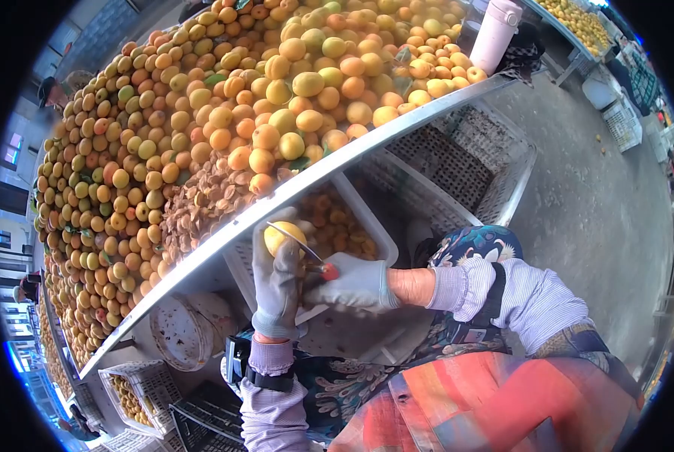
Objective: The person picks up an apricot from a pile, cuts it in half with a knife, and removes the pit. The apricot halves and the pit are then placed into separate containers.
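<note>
In my gloved left hand (275, 282) is a yellow apricot (278, 239), held up between the fingers and thumb. My right hand (356, 282), also gloved, is closed around the red handle of a small knife (328, 271). Its thin blade lies across the apricot in this view. Both hands are close together, just below the metal rim (307, 184) of a sloping table. Under them stands a white crate (386, 241) with apricot pieces (340, 226) inside. On the table, a heap of brown pits (209, 196) lies nearest the hands.
Whole apricots (163, 113) cover the table. A pink flask (495, 36) stands at its right corner. Perforated crates (495, 143) sit beneath the right side. At lower left are a dirty white bucket (182, 331) and a crate of fruit (137, 395). Other people are in the background.
</note>
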The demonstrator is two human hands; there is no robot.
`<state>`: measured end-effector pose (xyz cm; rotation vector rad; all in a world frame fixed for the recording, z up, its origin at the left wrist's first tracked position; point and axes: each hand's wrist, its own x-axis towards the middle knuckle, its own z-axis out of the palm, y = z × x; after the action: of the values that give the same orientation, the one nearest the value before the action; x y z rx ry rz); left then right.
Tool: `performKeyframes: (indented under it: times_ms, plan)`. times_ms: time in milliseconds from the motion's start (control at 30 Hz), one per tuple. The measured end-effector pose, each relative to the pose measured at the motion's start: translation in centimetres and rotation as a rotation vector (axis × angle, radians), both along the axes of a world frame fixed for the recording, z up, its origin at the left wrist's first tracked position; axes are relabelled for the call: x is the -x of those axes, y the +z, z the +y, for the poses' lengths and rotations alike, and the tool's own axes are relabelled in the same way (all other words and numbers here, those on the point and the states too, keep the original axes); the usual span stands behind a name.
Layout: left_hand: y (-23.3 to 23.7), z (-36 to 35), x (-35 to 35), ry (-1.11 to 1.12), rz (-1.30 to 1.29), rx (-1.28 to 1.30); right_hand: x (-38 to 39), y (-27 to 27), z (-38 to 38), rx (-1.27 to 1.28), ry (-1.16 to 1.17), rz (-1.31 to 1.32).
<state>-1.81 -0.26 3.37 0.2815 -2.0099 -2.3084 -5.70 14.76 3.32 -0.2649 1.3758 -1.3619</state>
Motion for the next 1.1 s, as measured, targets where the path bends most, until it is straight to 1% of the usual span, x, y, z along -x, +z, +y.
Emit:
performKeyframes:
  times_ms: [33,100,133,167,200,233,267,300,367,400,433,500,533,600,633,700,800,833,900,933,1000,1033,1100]
  plan:
    - [-0.3,-0.3,0.1,-0.001,0.001,0.007,0.1,0.3,0.2,0.007,-0.001,0.001]
    - [-0.6,-0.9,0.4,0.077,0.152,-0.027,0.6,0.7,0.9,0.176,-0.24,0.158]
    - [-0.6,-0.7,0.5,0.088,0.207,-0.055,1.5,2.9,1.0,-0.036,-0.308,0.087]
    - [-0.5,-0.4,0.5,0.078,0.204,-0.049,2.4,1.6,0.3,0.129,-0.488,0.171]
    - [-0.5,0.0,0.3,0.118,0.241,0.209,2.9,1.0,1.1,0.161,-0.525,0.021]
    - [-0.4,0.5,0.2,0.155,0.28,0.464,3.6,1.9,1.8,0.193,-0.561,-0.126]
    - [0.6,1.0,-0.1,0.118,0.34,0.534,3.8,1.6,1.5,0.193,-0.584,-0.033]
    - [0.4,1.5,0.0,0.1,0.338,0.53,3.7,0.8,0.9,0.19,-0.602,-0.037]
    - [0.0,2.1,-0.1,0.155,0.416,0.653,3.5,-0.4,-0.6,0.38,-0.617,-0.124]
    - [-0.9,1.6,-0.2,0.158,0.403,0.699,3.3,-0.7,-0.8,0.376,-0.601,-0.036]
    - [-1.2,1.4,-0.2,0.155,0.401,0.701,3.2,-0.5,-0.9,0.377,-0.603,-0.04]
    - [-1.5,1.2,0.1,0.174,0.524,0.815,3.0,-0.2,-1.1,0.339,-0.515,0.072]
    - [-1.4,1.3,0.1,0.172,0.525,0.817,3.0,-0.3,-1.5,0.395,-0.537,0.047]
    - [-1.3,1.3,0.1,0.261,0.543,0.938,3.1,-0.1,-1.8,0.381,-0.557,0.012]
    - [-0.9,1.3,0.0,0.264,0.543,0.941,3.1,0.1,-2.0,0.364,-0.576,-0.023]
    - [0.2,1.3,0.0,0.185,0.358,1.002,3.0,0.0,-2.4,0.385,-0.606,-0.017]
    - [-0.4,1.1,0.1,0.2,0.339,0.947,2.7,-0.6,-3.1,0.421,-0.668,-0.007]
    - [-0.9,0.9,0.3,0.198,0.338,0.948,2.6,-0.7,-3.4,0.438,-0.695,0.001]
    - [-1.8,0.6,0.7,0.261,0.463,0.863,2.5,-0.6,-3.7,0.454,-0.693,-0.031]
    - [-1.7,0.5,0.8,0.261,0.461,0.863,2.5,-0.5,-3.8,0.469,-0.689,-0.061]
    - [-1.5,0.4,0.8,0.279,0.48,1.025,2.5,-0.5,-4.1,0.469,-0.705,-0.084]
    - [-1.7,0.3,0.9,0.278,0.474,1.024,2.5,-0.3,-4.3,0.468,-0.722,-0.105]
    - [-2.2,0.3,0.9,0.25,0.464,0.893,2.3,0.2,-4.3,0.468,-0.74,-0.085]
